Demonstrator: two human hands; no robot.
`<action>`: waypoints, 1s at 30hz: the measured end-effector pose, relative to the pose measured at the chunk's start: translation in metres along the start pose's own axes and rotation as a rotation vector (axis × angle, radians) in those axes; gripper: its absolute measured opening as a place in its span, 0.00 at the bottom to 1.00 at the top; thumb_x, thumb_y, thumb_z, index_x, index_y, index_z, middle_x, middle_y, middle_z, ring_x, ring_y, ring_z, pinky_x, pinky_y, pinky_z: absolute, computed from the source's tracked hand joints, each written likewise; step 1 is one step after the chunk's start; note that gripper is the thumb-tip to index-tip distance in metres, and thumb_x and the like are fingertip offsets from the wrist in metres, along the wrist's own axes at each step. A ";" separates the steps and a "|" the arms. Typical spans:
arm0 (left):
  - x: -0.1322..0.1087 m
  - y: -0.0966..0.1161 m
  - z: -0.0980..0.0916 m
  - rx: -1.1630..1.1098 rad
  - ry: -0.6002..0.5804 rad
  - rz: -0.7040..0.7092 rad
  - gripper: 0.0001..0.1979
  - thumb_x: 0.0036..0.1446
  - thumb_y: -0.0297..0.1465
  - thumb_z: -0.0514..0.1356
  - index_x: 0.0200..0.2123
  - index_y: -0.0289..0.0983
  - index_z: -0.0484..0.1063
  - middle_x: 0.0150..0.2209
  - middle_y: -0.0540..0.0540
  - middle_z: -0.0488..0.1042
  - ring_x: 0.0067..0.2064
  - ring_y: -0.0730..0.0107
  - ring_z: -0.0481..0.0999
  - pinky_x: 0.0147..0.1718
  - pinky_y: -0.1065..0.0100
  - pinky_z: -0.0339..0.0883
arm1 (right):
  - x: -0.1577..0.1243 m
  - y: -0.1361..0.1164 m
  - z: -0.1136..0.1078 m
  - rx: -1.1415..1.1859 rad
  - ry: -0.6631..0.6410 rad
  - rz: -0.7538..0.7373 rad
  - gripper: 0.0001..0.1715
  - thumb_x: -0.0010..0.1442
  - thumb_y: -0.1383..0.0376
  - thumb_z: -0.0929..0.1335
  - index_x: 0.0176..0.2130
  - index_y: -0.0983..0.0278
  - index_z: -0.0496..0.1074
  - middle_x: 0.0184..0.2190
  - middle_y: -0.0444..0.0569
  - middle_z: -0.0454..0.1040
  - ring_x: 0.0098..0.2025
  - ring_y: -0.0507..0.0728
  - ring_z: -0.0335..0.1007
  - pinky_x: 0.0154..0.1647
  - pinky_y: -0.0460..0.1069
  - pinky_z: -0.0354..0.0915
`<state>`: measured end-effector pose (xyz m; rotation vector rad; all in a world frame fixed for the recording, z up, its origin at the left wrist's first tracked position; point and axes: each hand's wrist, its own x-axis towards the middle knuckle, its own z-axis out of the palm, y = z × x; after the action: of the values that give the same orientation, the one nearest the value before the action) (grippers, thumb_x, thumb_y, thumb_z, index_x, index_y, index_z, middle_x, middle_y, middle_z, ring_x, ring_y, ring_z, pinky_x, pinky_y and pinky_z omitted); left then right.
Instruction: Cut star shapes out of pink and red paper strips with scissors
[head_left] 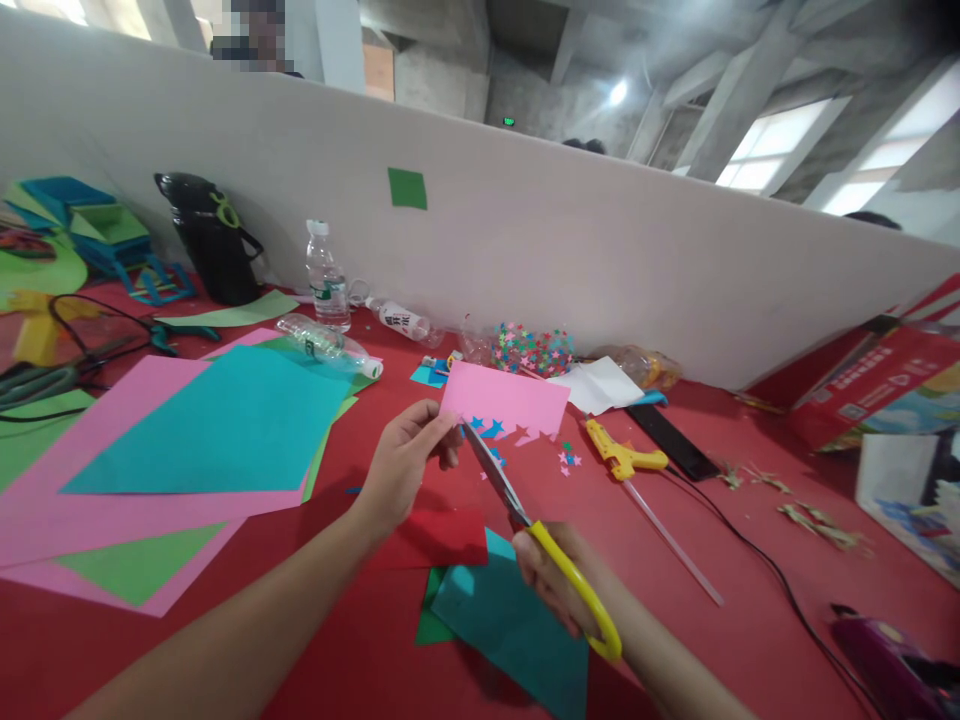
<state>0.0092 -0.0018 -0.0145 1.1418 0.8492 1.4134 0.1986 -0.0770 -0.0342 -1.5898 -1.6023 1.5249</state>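
My left hand point(409, 450) is closed, thumb and fingers pinching at the lower left corner of a pink paper point(510, 392). My right hand point(555, 575) grips the yellow handles of a pair of scissors point(574, 580). Their blades point up and left, with the tips beside my left fingertips. Small blue stars point(492, 429) lie along the pink paper's lower edge, and more pink and green stars point(568, 458) are scattered to the right. Under my hands are a red paper point(442, 538) and a teal paper point(517, 625).
Blue, pink and green sheets point(210, 430) are stacked at left. Bottles point(328, 285) and a black flask point(206, 240) stand by the white partition point(525, 220). A star-filled bottle point(532, 348) lies behind the pink paper. At right are a yellow glue gun point(621, 452), its cable and a phone point(675, 440).
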 end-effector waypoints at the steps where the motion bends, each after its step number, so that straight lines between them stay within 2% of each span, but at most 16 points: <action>1: 0.000 0.000 0.000 0.007 0.000 0.013 0.10 0.56 0.32 0.60 0.24 0.36 0.68 0.21 0.53 0.70 0.21 0.78 0.67 0.22 0.73 0.59 | 0.001 0.001 0.000 0.000 -0.003 -0.010 0.28 0.54 0.41 0.60 0.23 0.61 0.59 0.07 0.32 0.49 0.08 0.46 0.45 0.08 0.41 0.45; 7: 0.000 -0.007 -0.002 0.073 0.008 0.008 0.10 0.57 0.31 0.59 0.24 0.37 0.66 0.21 0.54 0.69 0.20 0.79 0.66 0.21 0.74 0.58 | 0.006 0.014 0.000 0.035 -0.060 -0.036 0.31 0.55 0.38 0.58 0.24 0.61 0.60 0.06 0.33 0.52 0.08 0.47 0.50 0.10 0.41 0.50; 16: -0.002 -0.007 0.001 0.071 0.024 -0.002 0.10 0.57 0.32 0.59 0.24 0.37 0.65 0.21 0.55 0.68 0.20 0.80 0.64 0.21 0.75 0.57 | 0.002 0.015 0.001 0.060 -0.081 -0.095 0.34 0.55 0.35 0.57 0.25 0.61 0.60 0.07 0.33 0.51 0.08 0.46 0.48 0.10 0.41 0.48; 21: -0.002 -0.006 0.001 0.073 0.021 0.005 0.10 0.57 0.31 0.58 0.25 0.37 0.66 0.21 0.55 0.68 0.20 0.81 0.64 0.20 0.75 0.56 | 0.000 0.010 0.001 -0.024 -0.046 -0.026 0.32 0.56 0.36 0.57 0.25 0.61 0.60 0.07 0.33 0.51 0.08 0.47 0.49 0.09 0.41 0.47; 27: -0.002 -0.008 0.001 0.064 0.033 0.017 0.10 0.58 0.31 0.58 0.24 0.37 0.65 0.21 0.54 0.67 0.20 0.80 0.64 0.20 0.75 0.57 | 0.002 0.009 0.002 0.021 -0.063 -0.053 0.35 0.51 0.33 0.57 0.24 0.60 0.59 0.07 0.33 0.51 0.08 0.46 0.47 0.08 0.41 0.46; 30: -0.003 -0.007 0.002 0.052 0.039 0.014 0.10 0.58 0.31 0.58 0.24 0.37 0.65 0.20 0.54 0.67 0.20 0.80 0.64 0.20 0.75 0.57 | 0.002 0.006 0.002 0.000 -0.043 0.000 0.33 0.51 0.34 0.58 0.23 0.60 0.59 0.06 0.33 0.50 0.07 0.46 0.47 0.07 0.42 0.45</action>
<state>0.0133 -0.0036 -0.0211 1.1648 0.9122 1.4366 0.1988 -0.0776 -0.0405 -1.5667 -1.6252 1.5691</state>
